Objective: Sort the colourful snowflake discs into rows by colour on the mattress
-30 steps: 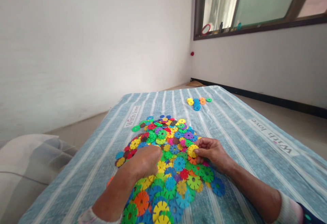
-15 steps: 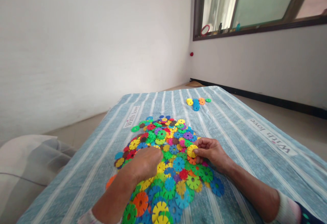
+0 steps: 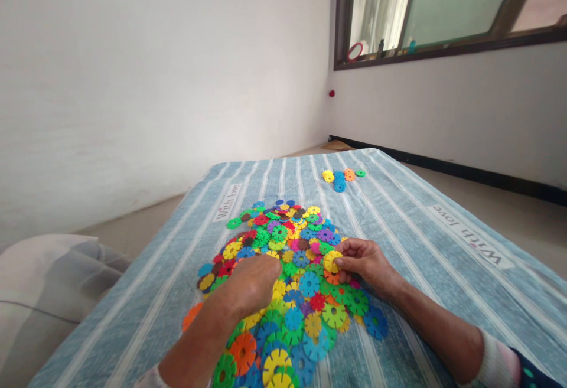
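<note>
My right hand point(image 3: 367, 263) pinches a yellow notched plastic disc point(image 3: 331, 262) at the right side of a loose pile of such discs. An orange notched disc point(image 3: 332, 279) shows just below it, close to the fingertips. Over the middle of the pile, my left hand point(image 3: 257, 279) is closed with its back toward me, so its fingertips are hidden. The edge of another yellow disc point(image 3: 273, 254) peeks out beyond its knuckles; whether the hand grips it I cannot tell. Around both hands lie many-coloured discs, among them a light blue disc point(image 3: 309, 284) and a red disc point(image 3: 318, 302).
The pile rests on a blue-and-white striped cloth point(image 3: 146, 293) covering the table. Farther back, a short row of discs holds yellow, blue, orange point(image 3: 349, 175) and green ones. Pale fabric point(image 3: 48, 276) lies at the left. White walls and a window point(image 3: 456, 7) stand beyond.
Both hands stay nearly where they were, the right one still on the yellow disc. The whole view has shifted very slightly.
</note>
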### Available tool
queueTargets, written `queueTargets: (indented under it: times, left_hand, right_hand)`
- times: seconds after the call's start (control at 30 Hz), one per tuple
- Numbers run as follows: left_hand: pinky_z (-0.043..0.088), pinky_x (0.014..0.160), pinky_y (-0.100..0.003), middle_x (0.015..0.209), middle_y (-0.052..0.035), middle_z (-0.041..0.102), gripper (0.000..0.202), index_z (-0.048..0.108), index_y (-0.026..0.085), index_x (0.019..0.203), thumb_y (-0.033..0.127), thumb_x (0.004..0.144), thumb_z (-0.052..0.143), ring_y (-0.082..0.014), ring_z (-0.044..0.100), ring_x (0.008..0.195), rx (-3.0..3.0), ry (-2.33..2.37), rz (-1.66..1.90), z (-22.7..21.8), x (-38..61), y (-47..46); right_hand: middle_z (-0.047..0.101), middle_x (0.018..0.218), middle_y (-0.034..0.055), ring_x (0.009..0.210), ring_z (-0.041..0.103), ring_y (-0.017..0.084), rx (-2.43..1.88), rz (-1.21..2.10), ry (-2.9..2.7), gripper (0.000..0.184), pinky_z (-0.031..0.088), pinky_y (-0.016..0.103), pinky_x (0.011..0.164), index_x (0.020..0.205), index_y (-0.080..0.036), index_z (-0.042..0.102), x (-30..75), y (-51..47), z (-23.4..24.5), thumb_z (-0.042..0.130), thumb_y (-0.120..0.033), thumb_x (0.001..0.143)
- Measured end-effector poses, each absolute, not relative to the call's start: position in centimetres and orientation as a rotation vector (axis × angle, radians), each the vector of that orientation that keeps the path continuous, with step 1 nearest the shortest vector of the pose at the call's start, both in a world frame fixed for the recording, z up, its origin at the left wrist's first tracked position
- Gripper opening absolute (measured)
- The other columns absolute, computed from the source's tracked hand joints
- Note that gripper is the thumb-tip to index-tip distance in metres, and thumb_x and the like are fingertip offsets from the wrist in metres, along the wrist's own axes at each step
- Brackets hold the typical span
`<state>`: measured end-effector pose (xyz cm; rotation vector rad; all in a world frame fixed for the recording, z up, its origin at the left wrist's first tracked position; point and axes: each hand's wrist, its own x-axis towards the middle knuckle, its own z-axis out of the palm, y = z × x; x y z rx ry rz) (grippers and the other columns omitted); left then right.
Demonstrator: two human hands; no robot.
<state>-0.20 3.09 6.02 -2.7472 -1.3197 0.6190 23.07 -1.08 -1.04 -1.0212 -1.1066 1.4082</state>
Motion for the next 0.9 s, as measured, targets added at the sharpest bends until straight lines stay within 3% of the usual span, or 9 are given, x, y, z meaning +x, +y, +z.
queueTargets:
  times: [0.2, 0.3, 0.4, 0.9]
  left_hand:
    - [0.032, 0.054, -0.026, 0.068, -0.0060, 0.060, 0.023, 0.059, 0.017, 0.067, 0.002, 0.057, 0.045, -0.0208, 0.056, 0.065, -2.826, -1.337, 0.513, 6.4, -0.3, 3.2]
    - [0.022, 0.050, -0.026, 0.051, 0.0000, 0.042, 0.014, 0.044, 0.017, 0.050, 0.003, 0.053, 0.045, -0.0137, 0.041, 0.051, -2.896, -1.336, 0.507, 6.8, -0.3, 3.5]
    - [0.014, 0.048, -0.027, 0.048, 0.0034, 0.027, 0.020, 0.028, 0.017, 0.046, 0.006, 0.053, 0.044, -0.0098, 0.027, 0.046, -3.019, -1.306, 0.414, 7.2, -0.6, 3.9]
    - [0.017, 0.049, -0.024, 0.050, 0.0056, 0.034, 0.016, 0.039, 0.018, 0.054, 0.014, 0.068, 0.043, -0.0095, 0.034, 0.049, -3.182, -1.395, -0.084, 7.1, -0.6, 4.9]
  right_hand:
    - [0.064, 0.051, -0.0007, 0.040, 0.055, 0.009, -1.031, 1.415, -1.099, 0.027, 0.038, 0.016, 0.038, 0.075, -0.014, 0.062, 23.0, -1.2, -0.9, 0.075, -0.035, 0.065]
    - [0.065, 0.051, -0.0004, 0.040, 0.055, 0.008, -1.022, 1.424, -1.093, 0.027, 0.038, 0.016, 0.038, 0.076, -0.014, 0.062, 22.9, -1.2, -0.8, 0.075, -0.035, 0.065]
    - [0.065, 0.051, 0.0000, 0.039, 0.054, 0.008, -1.031, 1.428, -1.092, 0.028, 0.036, 0.015, 0.036, 0.077, -0.014, 0.062, 22.9, -1.3, -0.9, 0.075, -0.035, 0.065]
    - [0.065, 0.051, 0.0004, 0.041, 0.057, 0.009, -0.995, 1.431, -1.104, 0.028, 0.041, 0.017, 0.040, 0.073, -0.013, 0.061, 22.5, -1.4, -0.9, 0.076, -0.035, 0.064]
